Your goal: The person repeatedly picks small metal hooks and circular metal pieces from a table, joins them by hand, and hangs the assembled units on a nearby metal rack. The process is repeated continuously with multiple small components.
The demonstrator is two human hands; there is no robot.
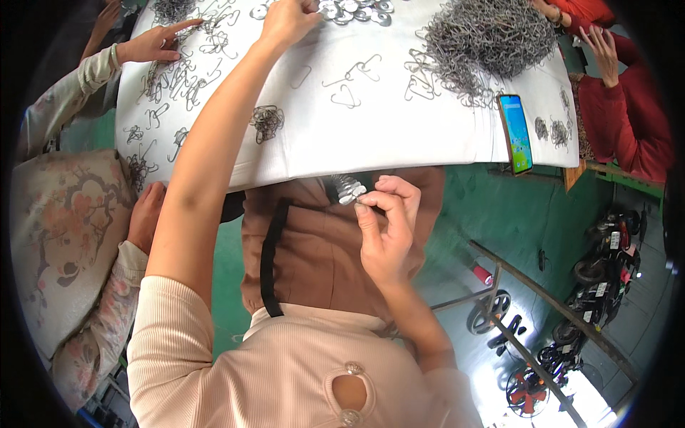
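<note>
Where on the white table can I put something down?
The white table has a bare patch along the near edge, between the small wire bundle and the phone. It's crowded at the big wire heap, the silver discs, and the scattered wires on the left.

One phone (516,134); one white tablecloth (342,139); one large wire heap (492,39)

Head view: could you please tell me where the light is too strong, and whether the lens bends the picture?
In the head view, glare whitens the floor at lower right; in the same view, the table shows a bowed near edge, and black fills the corners; there too, the metal pieces in the right hand shine.
</note>
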